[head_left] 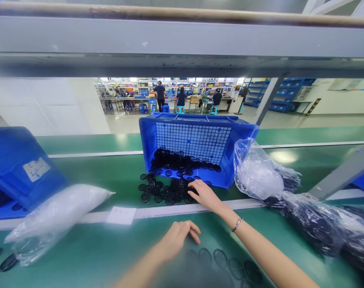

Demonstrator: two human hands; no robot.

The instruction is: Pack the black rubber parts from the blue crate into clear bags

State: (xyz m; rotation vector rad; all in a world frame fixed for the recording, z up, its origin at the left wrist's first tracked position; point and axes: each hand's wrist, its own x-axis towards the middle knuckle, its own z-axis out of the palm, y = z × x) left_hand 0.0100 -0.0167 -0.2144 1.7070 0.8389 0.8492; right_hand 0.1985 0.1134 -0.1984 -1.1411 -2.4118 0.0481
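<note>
Now we reach our right hand [203, 195] forward to the heap of black ring-shaped parts [165, 191] spilled on the green tabletop [88, 172], just in front of the tipped blue crate [196, 146]. Its fingers [193, 185] are spread and lie flat on the near edge of the heap, touching the parts without closing on any. A thin bracelet [237, 224] sits on that wrist.

Our left hand [177, 238] rests palm down on the nearer strip of tabletop, fingers loosely curled and holding nothing. Just to its right lies a short row of the same black rings [226, 262], blurred, flat on the green surface.

The crate lies on its side with its open mouth toward us, its mesh bottom standing upright at the back; more of the black parts are piled inside it along the lower wall and run out onto the tabletop. A white strip [253, 204] crosses the tabletop between our two hands, and a white paper slip [121, 215] lies on it to the left.

To the right sits a crumpled clear plastic bag [258, 172], and beyond it a longer bag of dark parts [316, 224]. To the left lies another clear bag [56, 218] beside a second blue crate [16, 168]. Far behind, people work at benches.
</note>
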